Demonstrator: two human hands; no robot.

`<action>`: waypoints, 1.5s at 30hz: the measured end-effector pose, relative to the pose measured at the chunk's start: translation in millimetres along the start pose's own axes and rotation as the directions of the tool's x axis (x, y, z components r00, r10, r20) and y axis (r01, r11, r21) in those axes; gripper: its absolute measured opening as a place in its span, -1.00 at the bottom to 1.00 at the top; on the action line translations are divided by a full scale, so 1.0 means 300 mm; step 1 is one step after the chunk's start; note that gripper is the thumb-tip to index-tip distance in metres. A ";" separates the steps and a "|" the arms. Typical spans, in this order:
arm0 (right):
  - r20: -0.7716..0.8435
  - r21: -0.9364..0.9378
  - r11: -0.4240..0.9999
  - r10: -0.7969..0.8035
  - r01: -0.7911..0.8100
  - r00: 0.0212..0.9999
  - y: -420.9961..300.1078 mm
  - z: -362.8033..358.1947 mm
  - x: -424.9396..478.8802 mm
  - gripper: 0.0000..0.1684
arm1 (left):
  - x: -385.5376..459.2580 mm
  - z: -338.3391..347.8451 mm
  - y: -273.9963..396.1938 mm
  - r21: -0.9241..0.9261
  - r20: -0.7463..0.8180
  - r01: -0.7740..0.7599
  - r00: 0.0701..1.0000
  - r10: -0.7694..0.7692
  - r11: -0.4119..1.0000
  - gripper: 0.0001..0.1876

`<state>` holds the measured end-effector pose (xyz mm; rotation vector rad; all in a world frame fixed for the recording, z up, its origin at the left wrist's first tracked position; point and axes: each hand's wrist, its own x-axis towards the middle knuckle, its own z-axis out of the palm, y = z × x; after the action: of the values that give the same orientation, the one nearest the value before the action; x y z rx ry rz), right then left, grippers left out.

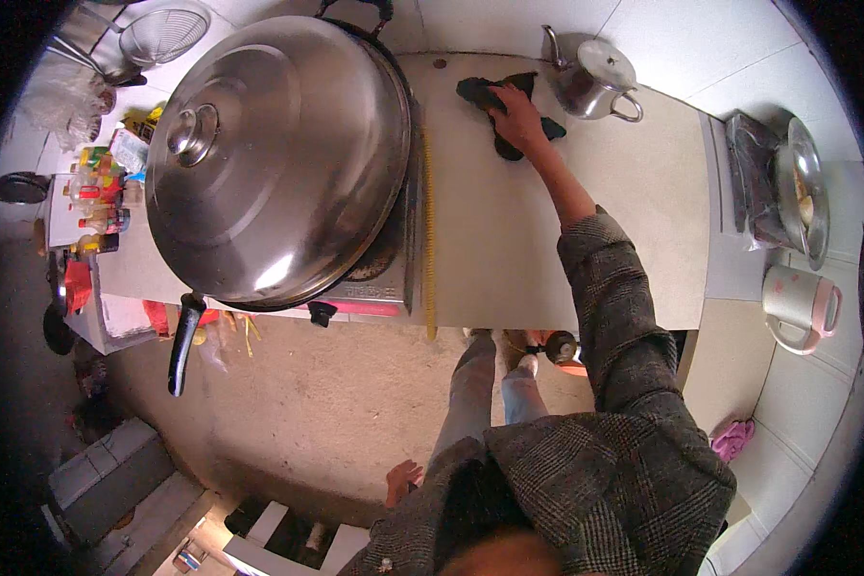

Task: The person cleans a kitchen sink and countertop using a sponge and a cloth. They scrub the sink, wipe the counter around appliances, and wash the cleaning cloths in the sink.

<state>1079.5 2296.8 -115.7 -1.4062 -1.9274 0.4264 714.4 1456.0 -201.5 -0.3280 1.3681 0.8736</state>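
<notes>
My right hand (pixel 520 124) lies over a crumpled dark cloth (pixel 505 150) on the pale countertop (pixel 497 237), its fingers bent into the fabric. Just beyond that hand, to the right, stands a stainless steel kettle (pixel 596 79) with a thin curved spout, its lid on. My left hand (pixel 403 481) hangs low beside my leg, away from the counter. Its fingers are partly hidden, and whether it holds anything is unclear. Left of the cloth, a large wok with a domed steel lid (pixel 295 144) sits on a gas stove (pixel 367 291).
A yellow strip (pixel 429 230) runs along the stove's right side. The black wok handle (pixel 186 345) juts past the counter's front edge. Bottles (pixel 101 194) and a wire strainer (pixel 165 34) are at left. A steel bowl (pixel 806 194) and a white-and-pink jug (pixel 799 309) stand at right.
</notes>
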 end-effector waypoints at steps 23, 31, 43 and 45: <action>0.288 -0.049 0.997 -0.037 0.053 0.957 -0.232 -0.047 -0.154 -0.53 | -0.162 0.223 0.144 0.809 0.240 -0.417 0.878 0.414 0.414 -0.64; 0.081 -0.129 0.976 -0.166 0.176 0.983 -0.059 -0.034 -0.196 -0.48 | -0.081 0.279 0.109 0.987 0.112 -0.133 0.973 0.203 0.093 -0.74; 0.460 -0.113 0.968 -0.148 0.223 0.875 -0.293 -0.107 -0.705 -0.42 | -0.117 0.266 0.145 0.933 0.270 -0.309 0.940 0.210 0.186 -0.64; 0.387 0.098 0.945 -0.325 0.312 0.863 -0.299 -0.149 -0.914 -0.37 | -0.096 0.289 0.095 0.422 -0.116 -0.041 0.988 0.099 0.906 -0.65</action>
<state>1093.4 2005.2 -122.8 -1.0005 -2.4204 0.6159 757.1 1522.8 -147.9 -0.0039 1.6604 0.6001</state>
